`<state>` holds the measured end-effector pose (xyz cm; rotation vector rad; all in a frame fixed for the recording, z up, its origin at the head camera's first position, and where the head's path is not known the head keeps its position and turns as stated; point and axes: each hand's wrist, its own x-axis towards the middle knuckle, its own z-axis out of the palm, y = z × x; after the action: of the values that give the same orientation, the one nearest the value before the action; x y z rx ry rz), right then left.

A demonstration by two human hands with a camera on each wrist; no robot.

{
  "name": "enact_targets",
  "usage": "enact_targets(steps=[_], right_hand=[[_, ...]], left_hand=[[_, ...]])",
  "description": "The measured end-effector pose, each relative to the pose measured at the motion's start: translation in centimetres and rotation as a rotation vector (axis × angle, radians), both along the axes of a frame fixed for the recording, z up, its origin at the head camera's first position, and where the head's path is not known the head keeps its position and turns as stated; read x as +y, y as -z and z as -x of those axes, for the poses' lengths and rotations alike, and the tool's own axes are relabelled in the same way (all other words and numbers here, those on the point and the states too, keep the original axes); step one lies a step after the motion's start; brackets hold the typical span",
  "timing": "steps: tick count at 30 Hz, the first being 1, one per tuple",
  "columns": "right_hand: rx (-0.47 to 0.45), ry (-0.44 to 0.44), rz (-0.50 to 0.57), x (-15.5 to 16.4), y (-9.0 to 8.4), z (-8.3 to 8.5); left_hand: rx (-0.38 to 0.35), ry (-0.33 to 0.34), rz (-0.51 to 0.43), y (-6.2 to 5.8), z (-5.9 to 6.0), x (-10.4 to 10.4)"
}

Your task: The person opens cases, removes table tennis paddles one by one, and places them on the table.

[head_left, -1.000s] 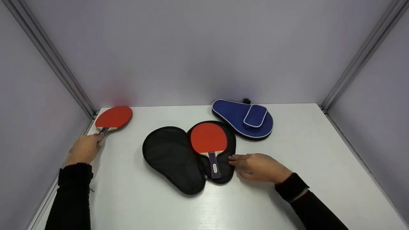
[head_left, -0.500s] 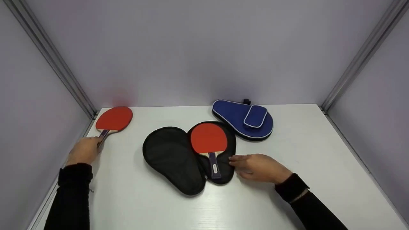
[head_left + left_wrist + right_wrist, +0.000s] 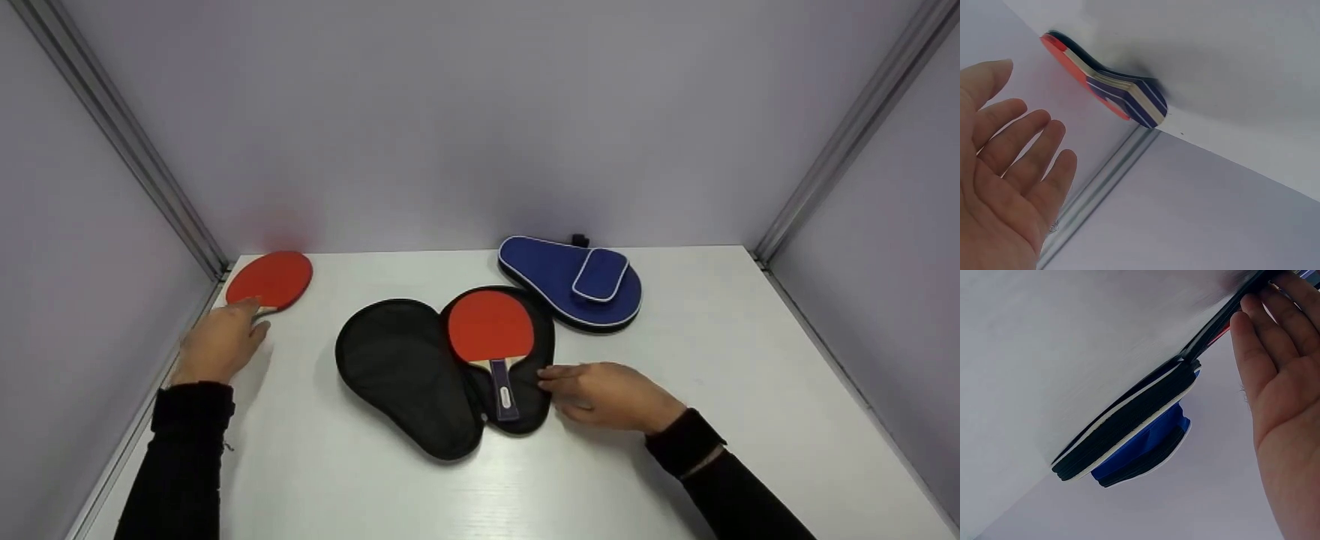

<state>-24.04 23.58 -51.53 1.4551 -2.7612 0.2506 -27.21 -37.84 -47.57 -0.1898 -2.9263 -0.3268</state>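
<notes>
At the far left corner of the white table, a red table tennis paddle (image 3: 271, 278) lies with its handle toward me. My left hand (image 3: 219, 341) hovers over that handle, its fingers spread apart and holding nothing; the left wrist view shows the striped handle (image 3: 1129, 98) free beyond the fingertips. An opened black paddle case (image 3: 405, 367) lies flat in the middle. Its right half carries a second red paddle (image 3: 491, 326), handle toward me. My right hand (image 3: 611, 390) touches the right rim of this case with nearly straight fingers.
Behind the black case, a zipped blue paddle case (image 3: 544, 274) with white piping and a small pocket lies close to the back wall (image 3: 480, 127). Grey metal rails (image 3: 127, 135) run along the wall corners.
My left hand has let go of the paddle's handle and shifted slightly forward and right over it. The paddle stays in place, and my right hand keeps its spot on the case rim.
</notes>
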Motion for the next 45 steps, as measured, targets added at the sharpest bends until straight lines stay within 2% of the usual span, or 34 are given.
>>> enact_targets(steps=[11,18,24,36,40,45], right_hand=[[0.023,0.007,0.006,0.0,0.0,-0.3],[0.005,0.011,0.001,0.0,-0.1,-0.2],[-0.002,0.011,0.011,0.0,0.0,-0.1],[-0.004,0.025,-0.004,-0.1,0.0,0.0],[-0.003,0.029,-0.006,-0.2,0.1,-0.1],[-0.006,0.029,-0.006,-0.2,0.1,-0.1]], left_hand=[[0.061,0.054,0.043,-1.9,-0.1,4.8],[0.164,0.145,0.093,-3.1,-0.4,7.7],[0.203,0.2,0.112,-3.8,-0.6,10.3],[0.27,0.306,0.16,-3.8,-1.4,15.3],[0.262,0.325,0.184,-3.8,-2.0,17.1],[0.248,0.38,0.194,-3.7,-2.7,19.3]])
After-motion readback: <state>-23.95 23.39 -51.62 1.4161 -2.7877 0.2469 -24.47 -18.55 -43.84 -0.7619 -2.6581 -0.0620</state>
